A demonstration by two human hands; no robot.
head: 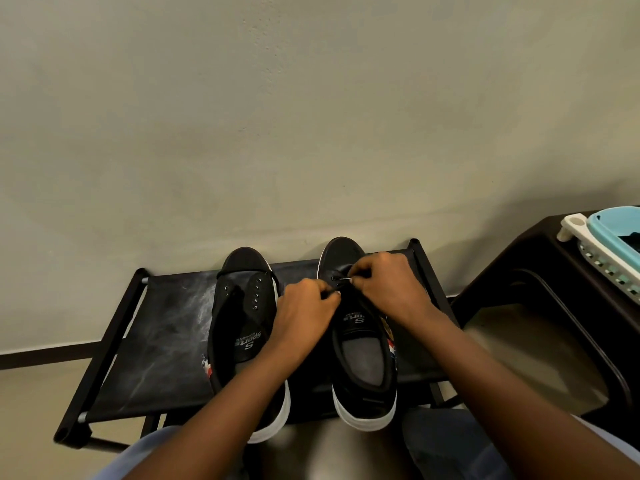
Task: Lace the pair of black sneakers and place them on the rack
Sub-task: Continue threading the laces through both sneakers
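Two black sneakers with white soles stand side by side on a black fabric shoe rack, toes toward the wall. The left sneaker shows bare eyelets and a black lace lying across its toe end. Both hands work over the eyelets of the right sneaker. My right hand pinches the tip of a black lace at an eyelet near the toe. My left hand grips the left edge of that sneaker's upper, fingers curled.
A plain wall rises right behind the rack. At the right stands a dark cabinet with a light blue and white plastic basket on top. My knees in light blue fabric are just in front of the rack.
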